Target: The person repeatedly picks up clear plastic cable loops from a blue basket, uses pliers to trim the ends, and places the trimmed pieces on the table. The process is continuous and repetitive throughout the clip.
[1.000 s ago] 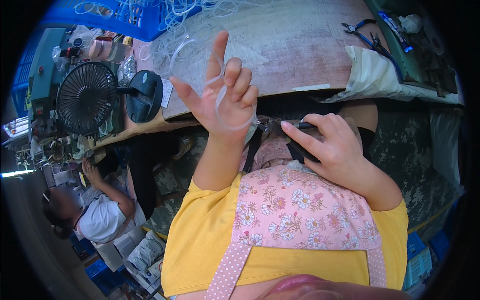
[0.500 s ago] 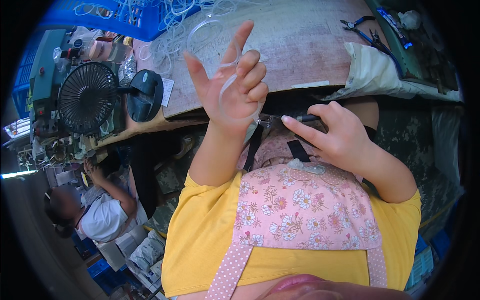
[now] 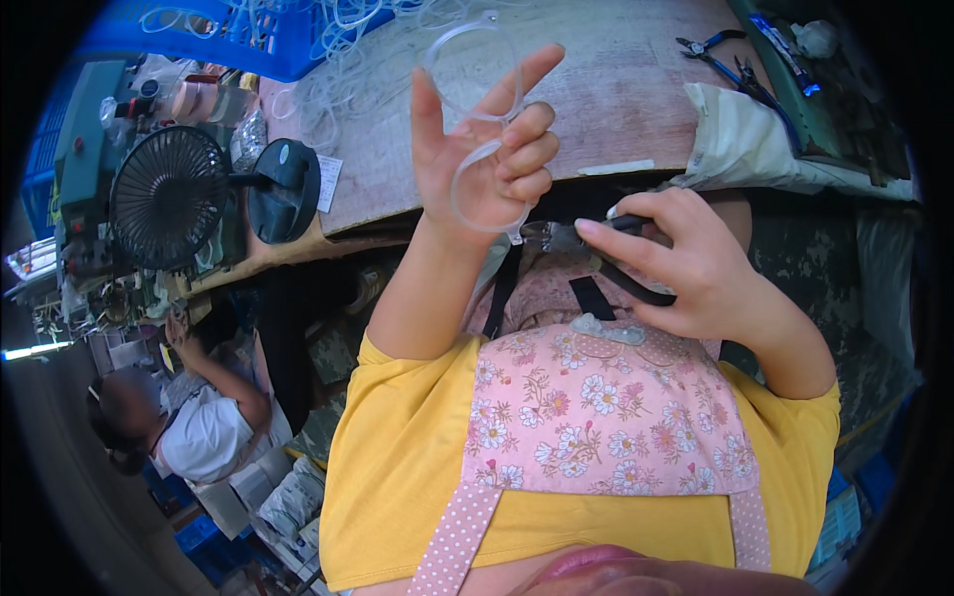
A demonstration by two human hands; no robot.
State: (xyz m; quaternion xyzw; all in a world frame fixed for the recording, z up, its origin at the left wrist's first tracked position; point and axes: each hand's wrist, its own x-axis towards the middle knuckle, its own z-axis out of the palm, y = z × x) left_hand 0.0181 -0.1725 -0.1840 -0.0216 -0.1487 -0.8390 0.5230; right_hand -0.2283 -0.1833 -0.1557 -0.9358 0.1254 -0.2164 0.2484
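My left hand [image 3: 489, 164] is raised palm-up, with thumb and index finger stretched out and the other fingers curled on a clear plastic piece [image 3: 456, 204] made of two thin joined rings. One ring lies across the palm; the other ring [image 3: 433, 77] rises past the index finger and has a small tab at its top. In my right hand [image 3: 691, 253] is a pair of cutting pliers [image 3: 558, 236] with black handles spread apart. Their jaws point left, close by the small tab at the lower ring's end; whether they touch it I cannot tell.
Tangled clear plastic rings [image 3: 348, 84] lie on the worktable [image 3: 616, 89] beside a blue crate [image 3: 288, 60]. A black fan [image 3: 169, 194] stands at left. More pliers [image 3: 711, 45] and a white bag [image 3: 740, 144] are at right. Another person [image 3: 214, 427] sits at lower left.
The left hand and the rings have shifted right and tilted that way. The pliers' handles have spread apart, and the right hand has opened wider around them.
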